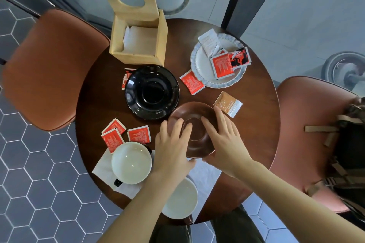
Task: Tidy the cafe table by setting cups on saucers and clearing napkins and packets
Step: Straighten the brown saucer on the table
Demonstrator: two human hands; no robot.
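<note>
Both of my hands grip a brown saucer [197, 112] near the middle of the round table: my left hand [172, 148] on its left rim, my right hand [223, 140] on its right rim. A black saucer [152, 91] lies just beyond it. Two white-lined cups stand near me, one [131, 162] on a white napkin [102, 171] at the left, the other [180, 198] under my left forearm. Red packets lie loose at the left [138, 134] and centre right [192, 83]. A tan packet [228, 103] lies beside my right fingers.
A white scalloped plate [199, 61] at the far right holds several packets. An open wooden napkin box [138, 43] stands at the back. Another napkin [205, 173] lies under my right wrist. Brown chairs [49, 69] flank the table; the right one carries a bag [349, 144].
</note>
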